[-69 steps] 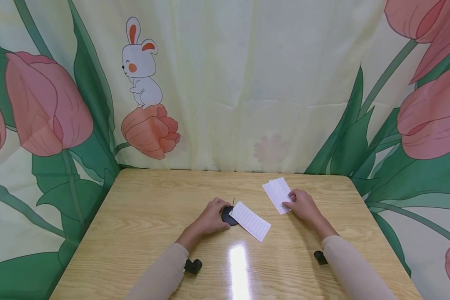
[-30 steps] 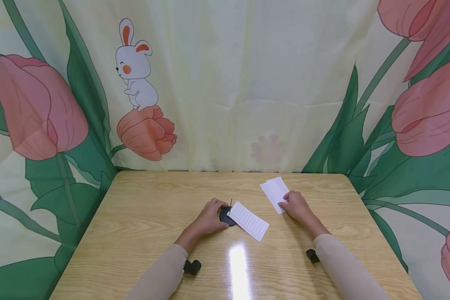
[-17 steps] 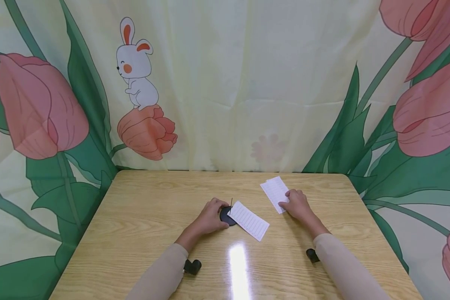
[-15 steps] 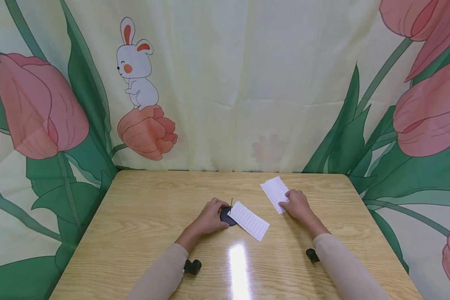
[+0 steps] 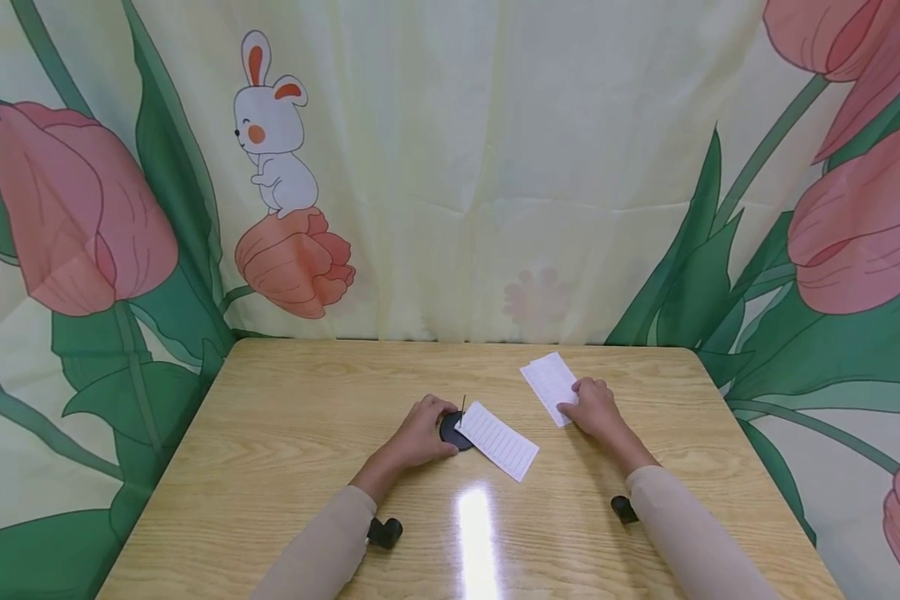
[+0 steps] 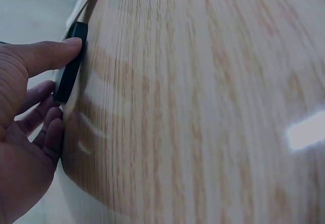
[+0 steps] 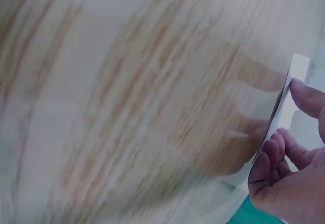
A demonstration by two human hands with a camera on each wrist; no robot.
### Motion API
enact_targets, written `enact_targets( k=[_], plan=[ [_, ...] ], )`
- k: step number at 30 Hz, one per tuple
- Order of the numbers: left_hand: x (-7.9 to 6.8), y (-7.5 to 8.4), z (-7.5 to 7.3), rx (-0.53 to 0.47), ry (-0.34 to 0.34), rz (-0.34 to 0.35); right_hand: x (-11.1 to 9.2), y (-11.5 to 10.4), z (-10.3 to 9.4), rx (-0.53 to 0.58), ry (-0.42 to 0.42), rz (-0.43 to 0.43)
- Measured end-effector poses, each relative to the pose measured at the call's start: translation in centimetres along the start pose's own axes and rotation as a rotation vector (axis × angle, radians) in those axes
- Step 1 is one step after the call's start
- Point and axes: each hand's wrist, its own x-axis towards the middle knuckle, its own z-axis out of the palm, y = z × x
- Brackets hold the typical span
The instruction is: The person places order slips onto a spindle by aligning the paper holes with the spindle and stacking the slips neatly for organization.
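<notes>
A receipt spike with a round black base (image 5: 450, 431) and a thin upright pin stands near the middle of the wooden table. My left hand (image 5: 418, 437) holds the base's left side, thumb near and fingers far; the left wrist view shows the thumb against the black rim (image 6: 71, 64). A ruled white paper slip (image 5: 501, 442) overlaps the base and slants toward the front right, its corner at the pin. Further back, my right hand (image 5: 600, 417) pinches the right edge of overlapping white slips (image 5: 547, 383). The right wrist view shows the thumb upon a white slip (image 7: 299, 67).
The wooden table (image 5: 315, 400) reaches back to a curtain (image 5: 435, 183) printed with tulips and a rabbit. Black wrist cameras are worn by the left (image 5: 385, 533) and right (image 5: 624, 509) cuffs. A bright reflection lies on the tabletop between the forearms.
The right forearm has shifted slightly left over the last two seconds. Both hands keep their places at the spike base and the slips, and the head view has moved a little.
</notes>
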Motion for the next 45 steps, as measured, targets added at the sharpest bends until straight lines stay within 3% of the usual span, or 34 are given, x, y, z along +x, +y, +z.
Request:
enact_targets(
  k=[12, 22, 26, 45],
  plan=[
    [0.03, 0.00, 0.04, 0.006, 0.002, 0.008, 0.22, -0.38, -0.05, 0.017, -0.035, 0.035],
    [-0.09, 0.35, -0.08, -0.005, -0.006, 0.000, -0.34, 0.24, -0.22, 0.007, 0.020, -0.017],
    [-0.15, 0.48, -0.11, -0.004, -0.005, -0.011, -0.68, 0.28, -0.44, -0.016, 0.054, 0.001],
    [0.03, 0.10, 0.05, -0.006, 0.004, -0.010, -0.56, 0.44, -0.49, -0.041, 0.027, 0.003]
  ],
)
